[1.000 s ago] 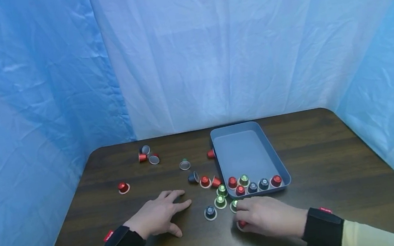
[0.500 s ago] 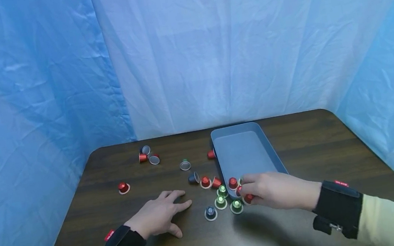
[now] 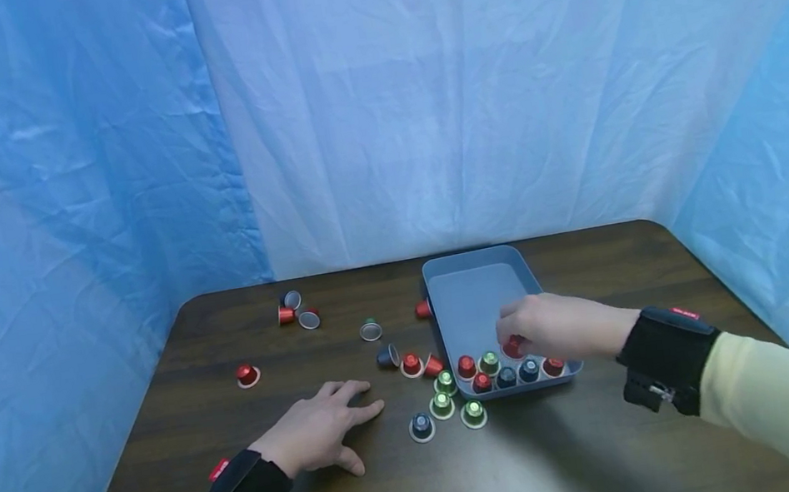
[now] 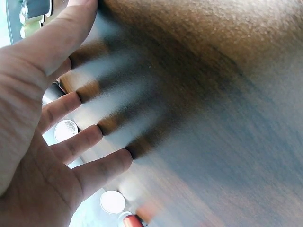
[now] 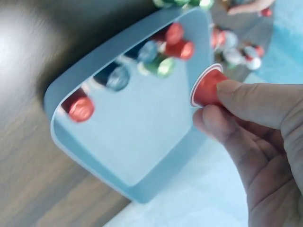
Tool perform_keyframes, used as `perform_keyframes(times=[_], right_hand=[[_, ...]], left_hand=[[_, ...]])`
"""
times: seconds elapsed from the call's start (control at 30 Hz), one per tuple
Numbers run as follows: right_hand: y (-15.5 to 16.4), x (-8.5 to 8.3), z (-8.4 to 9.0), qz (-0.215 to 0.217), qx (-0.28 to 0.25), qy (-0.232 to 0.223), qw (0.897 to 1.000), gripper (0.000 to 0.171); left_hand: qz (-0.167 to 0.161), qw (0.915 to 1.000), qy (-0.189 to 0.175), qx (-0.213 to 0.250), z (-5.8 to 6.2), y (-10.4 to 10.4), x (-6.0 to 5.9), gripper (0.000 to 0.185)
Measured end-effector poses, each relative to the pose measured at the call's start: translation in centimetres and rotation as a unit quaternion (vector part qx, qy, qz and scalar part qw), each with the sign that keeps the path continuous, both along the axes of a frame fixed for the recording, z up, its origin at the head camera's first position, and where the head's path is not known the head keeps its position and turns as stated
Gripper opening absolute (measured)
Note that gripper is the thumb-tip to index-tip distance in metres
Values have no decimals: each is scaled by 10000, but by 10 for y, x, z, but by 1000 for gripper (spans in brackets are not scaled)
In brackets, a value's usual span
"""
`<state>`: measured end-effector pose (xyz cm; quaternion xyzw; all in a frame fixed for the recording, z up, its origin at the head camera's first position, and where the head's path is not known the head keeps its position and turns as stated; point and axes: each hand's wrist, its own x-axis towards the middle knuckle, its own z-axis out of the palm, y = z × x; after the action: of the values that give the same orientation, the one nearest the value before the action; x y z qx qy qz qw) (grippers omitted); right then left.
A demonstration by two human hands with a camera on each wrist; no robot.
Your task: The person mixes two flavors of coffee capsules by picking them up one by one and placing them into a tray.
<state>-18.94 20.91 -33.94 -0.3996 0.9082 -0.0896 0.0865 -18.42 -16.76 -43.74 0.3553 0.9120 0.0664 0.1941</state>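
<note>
Right hand (image 3: 553, 327) has moved up from the near edge of the bench (image 3: 669, 258) and is now over the grey tray (image 3: 480, 289), pinching a red capsule (image 3: 513, 345) in its grip between thumb and fingertips. It's just past the row of capsules sitting along the tray's near wall. Left hand (image 3: 319, 437) hasn't budged, lying flat on the bench with fingers spread, holding nothing. A few green capsules (image 3: 473, 411) and a dark one sit just right of it.

Red capsule (image 5: 207, 88), grey-blue tray (image 3: 481, 301), dark brown wood-grain table (image 3: 672, 283), blue backdrop (image 3: 418, 91)
</note>
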Motion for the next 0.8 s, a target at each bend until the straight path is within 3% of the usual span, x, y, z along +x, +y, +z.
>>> perform_keyframes(times=[0.23,0.53,0.8], right_hand=[[7,-24,-12,-238,351,-228,9988,16],[4,-43,-40,-743,623,-987,9904,10],[-1,-51,-63,-654,909,-926,9894,11]], left_hand=[[2,10000,-7,-13,1,0,0,83],[2,10000,27,-22,-1,0,0,84],[30,10000,51,-46,-2,0,0,85]])
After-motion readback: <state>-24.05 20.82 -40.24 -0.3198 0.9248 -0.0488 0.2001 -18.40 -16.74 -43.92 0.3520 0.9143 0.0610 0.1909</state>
